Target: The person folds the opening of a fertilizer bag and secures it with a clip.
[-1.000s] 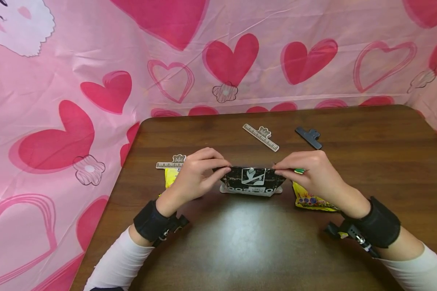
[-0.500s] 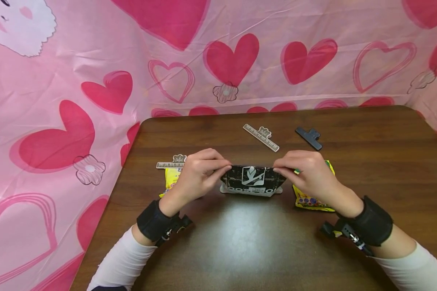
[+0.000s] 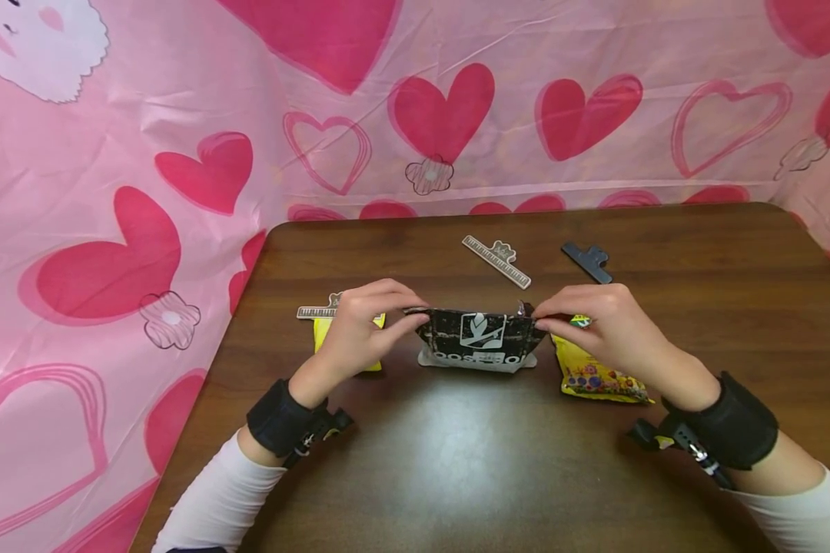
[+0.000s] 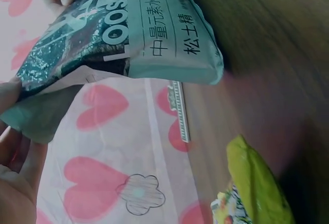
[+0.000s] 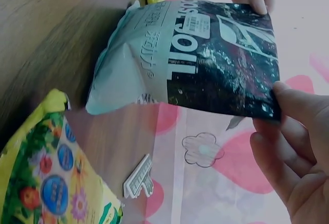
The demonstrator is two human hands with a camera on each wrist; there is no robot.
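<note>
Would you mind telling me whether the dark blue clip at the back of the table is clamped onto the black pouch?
No, the dark blue clip lies loose on the table, apart from the black pouch.

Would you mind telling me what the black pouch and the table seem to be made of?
Black pouch: likely thin plastic film with a glossy print; it creases and puffs softly. Table: dark wood or wood-look laminate, semi-gloss; grain lines show, and light reflects off it.

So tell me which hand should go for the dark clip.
Right. The dark clip lies just beyond the right hand; the left hand pinches the bag at its far corner and could keep holding it.
</note>
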